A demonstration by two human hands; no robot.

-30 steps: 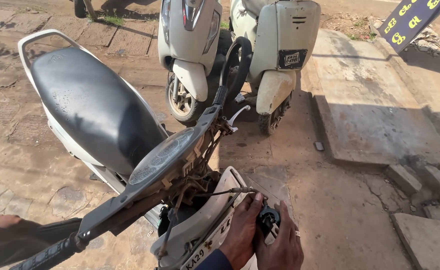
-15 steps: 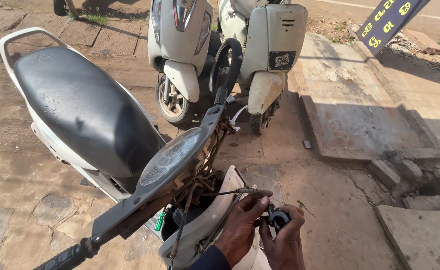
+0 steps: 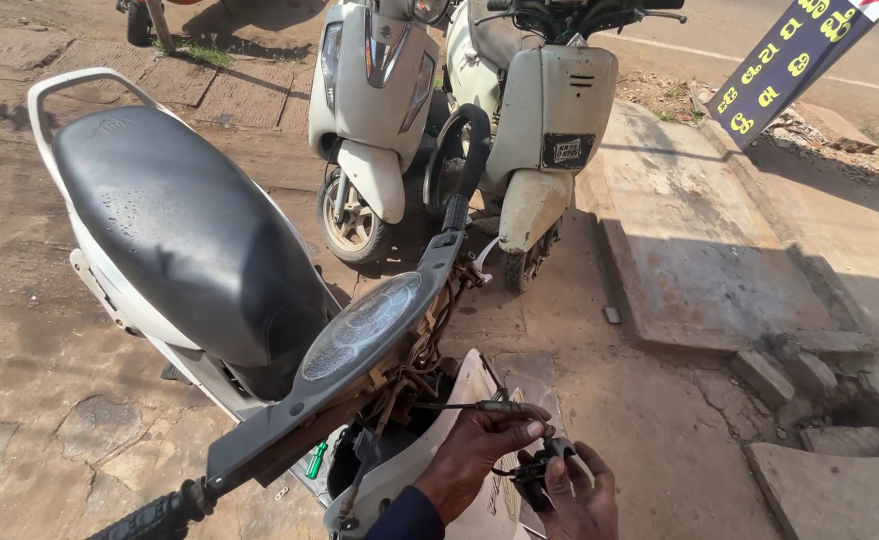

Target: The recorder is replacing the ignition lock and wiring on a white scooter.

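The dirt ground, brown and cracked with flat paving stones set in it, is seen from a slightly shifted angle compared with half a second ago: the parked machines are now placed further right and lower in the view. A raised concrete slab, grey and rough, is laid to the right. The white scooter is shown nearest, with its long black seat of smooth, slightly dusty vinyl and a white tubular grab rail behind it. Its front panel has been taken off, so the oval clear-plastic speedometer and the black handlebar are exposed above a tangle of brown wires. Two more pale scooters are parked beyond, facing the camera. A dark blue sign with yellow lettering is leaned in at the upper right.

The left hand has been raised a little since the earlier frame; its fingers are curled and pinched on a thin black cable leading out of the wiring. The right hand is closed around a small black switch unit, held just right of the open front of the scooter, low in the view. A small green piece is seen below the handlebar.
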